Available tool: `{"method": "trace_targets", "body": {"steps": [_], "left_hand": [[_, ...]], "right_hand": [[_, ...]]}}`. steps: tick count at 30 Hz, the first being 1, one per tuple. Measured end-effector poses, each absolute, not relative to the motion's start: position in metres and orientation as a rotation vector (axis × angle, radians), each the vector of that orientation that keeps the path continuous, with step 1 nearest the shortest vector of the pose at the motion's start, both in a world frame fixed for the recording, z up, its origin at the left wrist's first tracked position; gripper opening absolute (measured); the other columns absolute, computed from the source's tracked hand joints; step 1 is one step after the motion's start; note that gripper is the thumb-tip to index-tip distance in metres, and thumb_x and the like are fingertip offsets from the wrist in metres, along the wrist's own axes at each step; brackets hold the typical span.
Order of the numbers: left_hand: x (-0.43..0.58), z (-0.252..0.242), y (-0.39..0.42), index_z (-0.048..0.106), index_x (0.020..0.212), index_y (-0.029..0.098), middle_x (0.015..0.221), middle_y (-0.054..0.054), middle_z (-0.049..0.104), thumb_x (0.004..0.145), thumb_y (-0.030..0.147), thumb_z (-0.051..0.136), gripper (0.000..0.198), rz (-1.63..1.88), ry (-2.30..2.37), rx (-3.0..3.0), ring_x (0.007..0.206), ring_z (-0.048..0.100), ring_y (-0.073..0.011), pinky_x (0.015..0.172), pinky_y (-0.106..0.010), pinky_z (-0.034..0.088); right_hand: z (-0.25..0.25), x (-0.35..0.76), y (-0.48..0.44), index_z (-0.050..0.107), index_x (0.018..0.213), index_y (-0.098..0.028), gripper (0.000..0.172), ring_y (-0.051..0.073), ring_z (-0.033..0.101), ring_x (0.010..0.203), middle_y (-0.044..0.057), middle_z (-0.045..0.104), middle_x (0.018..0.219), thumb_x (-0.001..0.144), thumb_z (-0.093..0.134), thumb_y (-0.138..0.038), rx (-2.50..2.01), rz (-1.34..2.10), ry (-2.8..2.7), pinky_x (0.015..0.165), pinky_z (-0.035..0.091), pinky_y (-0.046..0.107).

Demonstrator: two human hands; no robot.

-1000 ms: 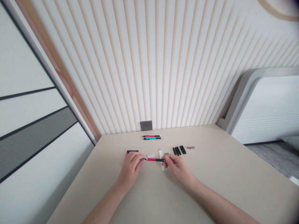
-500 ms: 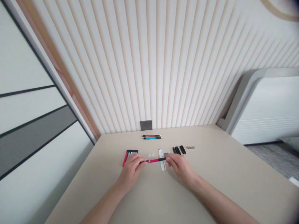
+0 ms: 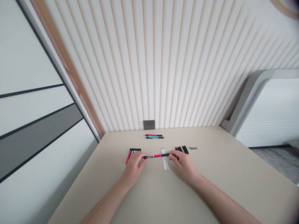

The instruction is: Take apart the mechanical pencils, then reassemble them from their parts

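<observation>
A pink and black pen is held level above the table between both hands. My left hand is closed on its black clip end. At the other end, the thumb and fingers of my right hand pinch the tip. Just beyond my left hand lies a row of pink, teal and white pen barrels with black ends, partly hidden by that hand. White refill tubes lie under the held pen. Small white pieces show partly behind it.
Two whole pens, one pink and one teal, lie farther back near the wall socket. Several black grips and small springs lie to the right on the beige table. A ribbed wall stands behind.
My left hand's fingers have shifted along the pen, so more of its black clip end shows. The pen has risen slightly. The whole view has shifted a little.
</observation>
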State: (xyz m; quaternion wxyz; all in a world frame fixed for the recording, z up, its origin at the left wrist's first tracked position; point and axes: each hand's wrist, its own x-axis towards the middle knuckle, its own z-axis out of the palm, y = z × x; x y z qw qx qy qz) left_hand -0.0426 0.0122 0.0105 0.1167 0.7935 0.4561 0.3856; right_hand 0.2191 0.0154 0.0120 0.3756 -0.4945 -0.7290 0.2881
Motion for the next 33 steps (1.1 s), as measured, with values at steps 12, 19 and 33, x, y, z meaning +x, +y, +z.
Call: {"method": "trace_targets", "body": {"steps": [12, 19, 33], "left_hand": [[-0.0434, 0.0085, 0.0125, 0.064, 0.097, 0.021, 0.086, -0.003, 0.065, 0.091, 0.022, 0.056, 0.010, 1.178, 1.248, 2.315, 0.082, 0.061, -0.0189, 0.076, -0.031, 0.048], [-0.0431, 0.0095, 0.0126, 0.064, 0.096, 0.020, 0.087, -0.004, 0.066, 0.091, 0.023, 0.056, 0.010, 1.170, 1.271, 2.289, 0.083, 0.062, -0.0194, 0.077, -0.032, 0.048], [-0.0409, 0.0127, 0.0107, 0.065, 0.096, 0.021, 0.088, -0.004, 0.067, 0.090, 0.023, 0.056, 0.011, 1.190, 1.268, 2.275, 0.083, 0.062, -0.0200, 0.077, -0.033, 0.049]], "right_hand": [[0.0031, 0.2199, 0.0202, 0.065, 0.077, -0.019, 0.036, 0.014, 0.046, 0.058, 0.000, 0.056, 0.064, 0.094, 0.043, -0.042, -1.344, 0.836, -1.778, 0.056, 0.032, 0.026], [0.0029, 0.2180, 0.0202, 0.067, 0.105, -0.020, 0.035, 0.016, 0.054, 0.069, 0.003, 0.066, 0.082, 0.093, 0.044, -0.044, -1.277, 0.919, -1.681, 0.064, 0.041, 0.028], [0.0108, 0.2164, 0.0176, 0.069, 0.098, -0.017, 0.040, 0.017, 0.055, 0.068, 0.004, 0.066, 0.076, 0.093, 0.043, -0.047, -1.260, 0.993, -1.677, 0.063, 0.041, 0.029]]}}
